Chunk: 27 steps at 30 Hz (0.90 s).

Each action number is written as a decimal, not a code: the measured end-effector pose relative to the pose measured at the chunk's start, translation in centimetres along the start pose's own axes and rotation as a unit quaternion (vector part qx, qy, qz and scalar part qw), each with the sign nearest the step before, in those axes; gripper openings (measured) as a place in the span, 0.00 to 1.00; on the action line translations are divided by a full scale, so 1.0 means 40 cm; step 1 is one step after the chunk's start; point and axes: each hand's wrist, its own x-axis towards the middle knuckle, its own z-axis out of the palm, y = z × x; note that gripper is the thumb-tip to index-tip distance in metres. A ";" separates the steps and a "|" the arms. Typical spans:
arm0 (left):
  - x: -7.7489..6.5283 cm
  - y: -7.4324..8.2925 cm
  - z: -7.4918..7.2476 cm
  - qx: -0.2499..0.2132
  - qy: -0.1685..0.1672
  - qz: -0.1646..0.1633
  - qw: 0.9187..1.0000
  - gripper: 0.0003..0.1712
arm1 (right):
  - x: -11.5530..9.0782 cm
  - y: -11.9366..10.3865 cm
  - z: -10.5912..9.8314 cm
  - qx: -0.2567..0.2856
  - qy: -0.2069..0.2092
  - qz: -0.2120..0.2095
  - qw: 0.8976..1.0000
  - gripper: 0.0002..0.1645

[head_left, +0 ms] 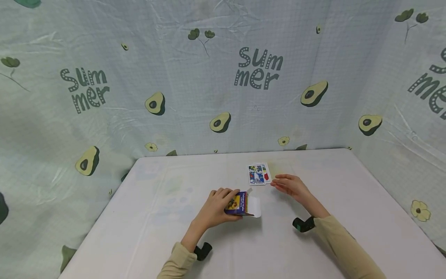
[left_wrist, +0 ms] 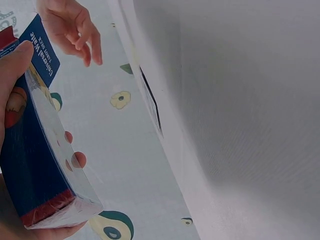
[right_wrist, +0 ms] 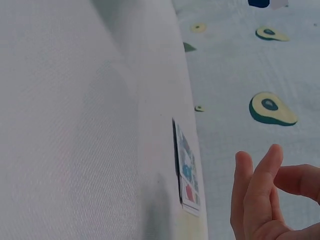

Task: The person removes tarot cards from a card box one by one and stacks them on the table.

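Note:
My left hand (head_left: pixel 216 207) grips a blue tarot deck box (head_left: pixel 237 204) with a yellow picture, its white end flap (head_left: pixel 254 207) standing out toward the right. In the left wrist view the box (left_wrist: pixel 35 150) reads "Universal Waite Tarot Deck", and clear film wraps its lower end. My right hand (head_left: pixel 292 186) hovers over the table with nothing in it, fingers loosely bent and pointing left. Just beyond its fingertips lie tarot cards (head_left: pixel 256 174) face up, one overlapping another. Those cards (right_wrist: pixel 187 170) also show edge-on in the right wrist view.
A white-covered table (head_left: pixel 167 217) spreads under both hands. Behind and beside it hangs a pale sheet (head_left: pixel 188 81) printed with avocados and "summer". Black wrist cameras (head_left: pixel 304 224) sit below each wrist, near the beige sleeves (head_left: pixel 343 244).

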 end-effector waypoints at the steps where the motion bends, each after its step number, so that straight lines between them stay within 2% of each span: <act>1: 0.000 0.000 0.000 0.000 0.000 0.000 1.000 0.44 | -0.005 -0.001 0.001 -0.002 -0.006 -0.002 1.000 0.30; 13: -0.002 0.002 -0.002 -0.001 -0.005 -0.005 1.000 0.44 | -0.067 -0.001 0.019 -0.043 -0.054 -0.027 0.997 0.32; 19: -0.001 0.003 -0.006 -0.001 -0.006 -0.005 1.000 0.44 | -0.095 -0.002 0.037 -0.086 -0.089 -0.056 0.991 0.32; 27: 0.000 0.005 -0.012 -0.001 -0.013 -0.012 1.000 0.44 | -0.126 -0.013 0.065 -0.125 -0.103 -0.073 0.984 0.32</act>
